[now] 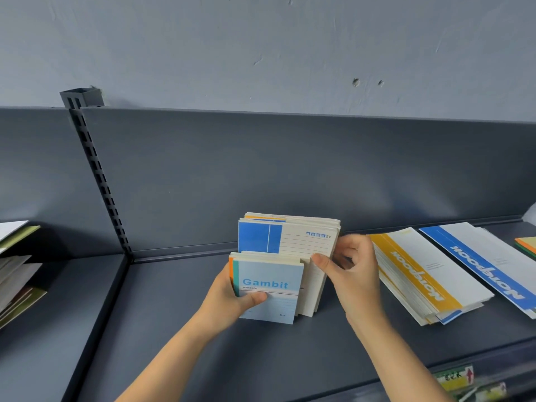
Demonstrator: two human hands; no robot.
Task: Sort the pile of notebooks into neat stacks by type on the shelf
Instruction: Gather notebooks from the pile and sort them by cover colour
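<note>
The left hand (pixel 229 297) gripped the small Gambit notebooks (pixel 272 285) upright on the shelf (pixel 203 343), the right hand (pixel 356 271) pinched the larger notebooks (pixel 290 236) behind, and it seemed best to part the sizes cleanly, squaring edges before stacking.

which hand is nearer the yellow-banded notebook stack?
Right. The right hand is just left of the yellow-banded stack, pinching the upright bundle at its edge; the left hand grips the Gambit notebook farther left.
</note>
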